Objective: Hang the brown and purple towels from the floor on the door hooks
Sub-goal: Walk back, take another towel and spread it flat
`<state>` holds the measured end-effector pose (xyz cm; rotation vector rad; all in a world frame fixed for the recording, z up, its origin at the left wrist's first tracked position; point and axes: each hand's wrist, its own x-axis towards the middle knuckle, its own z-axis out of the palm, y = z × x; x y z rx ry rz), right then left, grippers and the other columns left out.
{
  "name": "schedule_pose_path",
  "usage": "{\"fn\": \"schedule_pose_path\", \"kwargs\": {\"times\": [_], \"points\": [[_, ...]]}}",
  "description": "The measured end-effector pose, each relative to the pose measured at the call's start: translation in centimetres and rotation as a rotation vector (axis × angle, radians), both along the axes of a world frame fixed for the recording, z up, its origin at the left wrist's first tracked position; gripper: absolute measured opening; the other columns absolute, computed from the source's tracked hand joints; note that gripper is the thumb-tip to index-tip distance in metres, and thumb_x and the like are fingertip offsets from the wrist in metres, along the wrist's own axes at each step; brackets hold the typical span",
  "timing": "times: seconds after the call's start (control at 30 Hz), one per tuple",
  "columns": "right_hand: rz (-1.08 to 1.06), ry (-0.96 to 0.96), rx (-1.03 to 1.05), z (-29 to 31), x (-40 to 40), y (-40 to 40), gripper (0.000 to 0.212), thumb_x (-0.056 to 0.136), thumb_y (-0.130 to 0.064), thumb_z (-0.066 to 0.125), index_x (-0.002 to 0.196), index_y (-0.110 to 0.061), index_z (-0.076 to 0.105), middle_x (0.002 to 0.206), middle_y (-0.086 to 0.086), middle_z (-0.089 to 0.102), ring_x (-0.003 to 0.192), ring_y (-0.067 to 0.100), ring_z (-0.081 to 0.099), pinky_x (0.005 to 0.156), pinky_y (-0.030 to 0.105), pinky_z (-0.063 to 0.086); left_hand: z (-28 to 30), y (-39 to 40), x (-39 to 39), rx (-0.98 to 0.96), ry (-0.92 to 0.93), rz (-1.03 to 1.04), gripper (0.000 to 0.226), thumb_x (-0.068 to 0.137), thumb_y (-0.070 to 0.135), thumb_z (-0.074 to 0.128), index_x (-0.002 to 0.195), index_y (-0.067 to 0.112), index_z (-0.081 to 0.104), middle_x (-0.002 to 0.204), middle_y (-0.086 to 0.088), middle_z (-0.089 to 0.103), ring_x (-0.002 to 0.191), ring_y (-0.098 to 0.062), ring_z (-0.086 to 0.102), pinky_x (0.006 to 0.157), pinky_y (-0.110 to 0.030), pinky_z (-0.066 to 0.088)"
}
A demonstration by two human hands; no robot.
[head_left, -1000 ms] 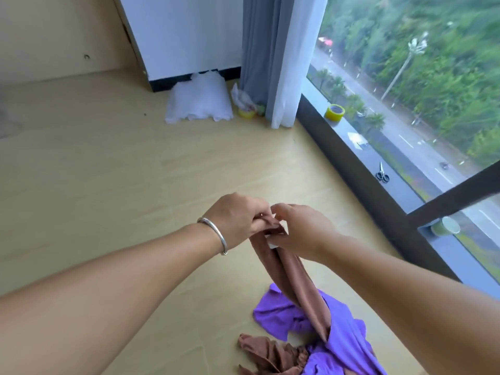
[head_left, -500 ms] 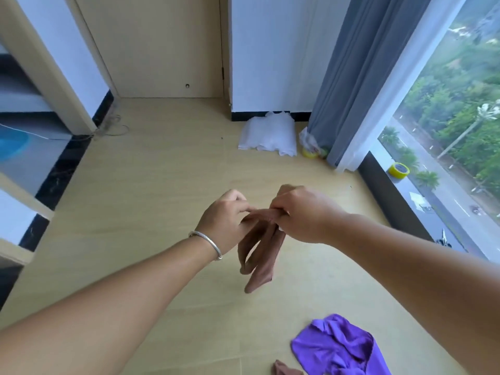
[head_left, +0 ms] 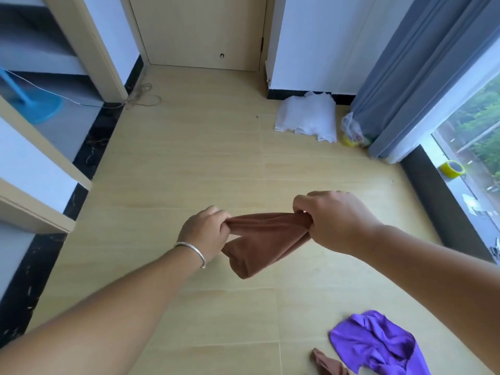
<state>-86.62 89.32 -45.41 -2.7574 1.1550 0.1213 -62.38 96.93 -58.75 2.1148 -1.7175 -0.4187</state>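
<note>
A pale wood-look floor point(head_left: 216, 163) is running toward a closed light-wood door point(head_left: 200, 31) at the far end, and no hooks are showing on the part of it in view. Above that floor the brown towel point(head_left: 266, 240) is hanging stretched between two hands: the left hand point(head_left: 204, 234) is pinching one bunched end with curled fingers, the right hand point(head_left: 335, 220) is gripping the other end the same way, and a loose fold is sagging below the taut upper edge. The purple towel point(head_left: 376, 347) is lying crumpled on the floor at lower right, touching or just beside a further scrap of brown cloth point(head_left: 327, 364) at the bottom edge. Further off, a white cloth bundle point(head_left: 307, 117) is sitting by the wall beside the grey curtain point(head_left: 416, 77), and a yellow tape roll point(head_left: 452, 169) is resting on the window sill. The likely trouble: the sagging fold is hanging free, so it may slide off a hook if only a thin bunched edge catches; the cloth underfoot could trip a step toward the door.
</note>
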Motion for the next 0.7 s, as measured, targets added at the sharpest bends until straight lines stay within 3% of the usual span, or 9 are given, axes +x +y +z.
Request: {"fn": "schedule_pose_path", "kwargs": {"times": [0.13,0.23,0.3,0.37,0.47,0.6,0.63,0.7], "points": [[-0.041,0.034,0.043,-3.0,2.4,1.6,0.025,0.082,-0.012,0.045,0.096,-0.029,0.058,0.083,-0.006,0.056,0.073,0.023,0.057,0.063,0.032,0.047,-1.7,1.3,4.1,0.057,0.083,0.125,0.013,0.090,0.019,0.042,0.085,0.026,0.052,0.079,0.009,0.052,0.073,-0.020,0.052,0.059,-0.029,0.032],[-0.092,0.032,0.077,-5.9,3.4,3.4,0.022,0.081,-0.014,0.046,0.088,-0.028,0.062,0.079,-0.006,0.052,0.071,0.024,0.055,0.058,0.029,0.039,-2.7,3.0,5.7,0.016,0.211,0.257,0.012,0.097,0.028,0.044,0.086,0.025,0.045,0.062,0.008,0.051,0.061,-0.025,0.051,0.055,-0.031,0.034],[-0.164,0.007,0.135,-7.8,2.9,4.5,0.023,0.081,-0.016,0.046,0.085,-0.028,0.065,0.081,-0.007,0.054,0.073,0.022,0.056,0.056,0.028,0.036,-3.1,4.8,6.5,0.004,0.280,0.236,0.014,0.097,0.031,0.049,0.085,0.024,0.047,0.060,0.006,0.053,0.051,-0.024,0.054,0.049,-0.031,0.038],[-0.207,-0.008,0.204,-9.9,1.7,5.9,0.028,0.081,-0.014,0.046,0.087,-0.029,0.068,0.086,-0.010,0.059,0.079,0.019,0.058,0.058,0.028,0.037,-3.3,7.3,7.1,0.050,0.255,0.080,0.014,0.094,0.033,0.058,0.083,0.026,0.052,0.065,0.009,0.058,0.049,-0.014,0.056,0.049,-0.028,0.041],[-0.234,0.034,0.384,-13.0,-0.3,8.7,0.031,0.079,-0.009,0.043,0.087,-0.027,0.067,0.089,-0.008,0.066,0.087,0.019,0.058,0.065,0.029,0.040,-3.7,11.1,8.3,0.195,0.141,-0.275,0.021,0.082,0.038,0.075,0.089,0.021,0.065,0.076,0.011,0.062,0.065,-0.014,0.056,0.059,-0.025,0.041],[-0.077,0.171,0.602,-16.5,-1.9,12.8,0.017,0.071,-0.017,0.039,0.077,-0.018,0.055,0.081,-0.001,0.063,0.082,0.023,0.056,0.063,0.031,0.039,-4.0,15.4,8.8,0.313,-0.052,-0.660,0.035,0.057,0.043,0.090,0.079,0.025,0.069,0.069,0.012,0.058,0.053,-0.010,0.056,0.045,-0.018,0.040],[-0.024,0.195,0.639,-17.4,-2.0,13.9,0.015,0.071,-0.018,0.038,0.075,-0.018,0.053,0.083,0.001,0.064,0.081,0.026,0.056,0.065,0.032,0.041,-4.7,16.4,8.7,0.372,-0.138,-0.718,0.034,0.058,0.041,0.090,0.081,0.028,0.069,0.073,0.012,0.059,0.057,-0.008,0.059,0.047,-0.017,0.042],[0.098,0.247,0.675,-18.9,-2.0,15.8,0.015,0.074,-0.020,0.040,0.076,-0.018,0.055,0.086,0.007,0.065,0.081,0.032,0.057,0.065,0.033,0.042,-6.1,17.9,8.3,0.604,-0.267,-0.717,0.019,0.083,0.032,0.072,0.101,0.027,0.067,0.100,0.007,0.062,0.089,-0.012,0.062,0.072,-0.022,0.048]]}}
